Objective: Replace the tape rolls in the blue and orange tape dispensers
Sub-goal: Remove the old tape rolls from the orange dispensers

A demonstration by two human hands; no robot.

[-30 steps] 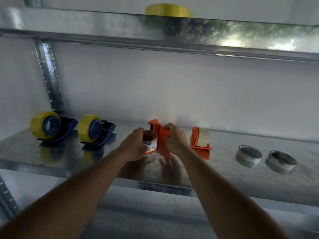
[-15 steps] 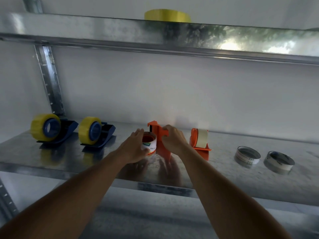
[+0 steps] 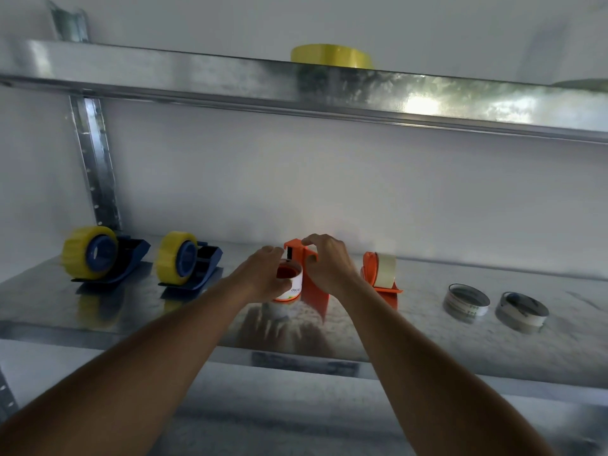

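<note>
Head view, count. I see two blue dispensers on the lower shelf [image 3: 98, 327]: the far-left blue dispenser [image 3: 105, 260] and the second blue dispenser [image 3: 189, 260], each carrying a yellow tape roll. I see two orange dispensers: the centre orange dispenser [image 3: 307, 278], standing upright, and the right orange dispenser [image 3: 381, 274], which carries a pale tape roll [image 3: 385, 268]. Two spent grey rings lie flat at the right: the nearer-centre ring [image 3: 465, 301] and the outer ring [image 3: 521, 311], just beside each other and apart from the dispensers. One yellow roll [image 3: 332, 55] lies flat on the upper shelf [image 3: 164, 74].

Hands. My left hand [image 3: 263, 278] is curled round a white-labelled roll [image 3: 289, 284] with an orange core, held against the left face of the centre orange dispenser. My right hand [image 3: 325, 261] grips that dispenser's top from the right, fingers curled over it.

Surroundings. A perforated metal upright [image 3: 93, 166] stands behind the far-left blue dispenser. Both forearms cross the shelf's front edge and hide part of it; the hands hide most of the centre dispenser's body.

Change. Against the frame half a second back, both grips hold on the same items. The upper shelf and the yellow roll sit lower in the picture, so the camera has tilted upward. The remaining items keep their places.
</note>
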